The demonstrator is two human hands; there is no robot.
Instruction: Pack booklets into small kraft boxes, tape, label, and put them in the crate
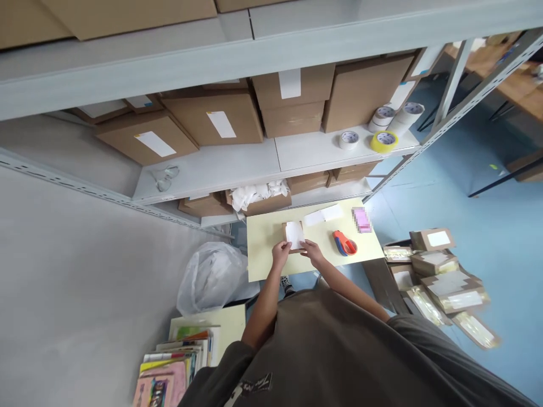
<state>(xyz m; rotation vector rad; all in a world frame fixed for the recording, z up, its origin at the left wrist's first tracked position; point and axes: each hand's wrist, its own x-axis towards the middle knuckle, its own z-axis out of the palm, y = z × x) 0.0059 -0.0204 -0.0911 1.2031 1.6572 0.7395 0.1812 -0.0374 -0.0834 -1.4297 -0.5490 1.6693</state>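
A white paper label [294, 234] lies over a small brown cardboard box [285, 228] on the pale yellow table [263, 265]. My left hand [280, 253] pinches the label's lower left corner. At the lower right corner, the fingers of my right hand [313, 252] are closed on the same label. The box shows as a brown edge around the paper. Right of my hands rests a red and blue tape dispenser [343, 243]. Behind the box are white paper sheets [323, 215], and a pink item [362, 220], blurred out, is at the table's right end.
Shelving [237, 164] with cardboard boxes [220, 121] rises beyond the table. Tape rolls [349, 139] and clear glasses [164, 177] sit on it. Labelled parcels [441, 282] are heaped at right. A plastic bag [207, 277] and stacked books [178, 359] are at left.
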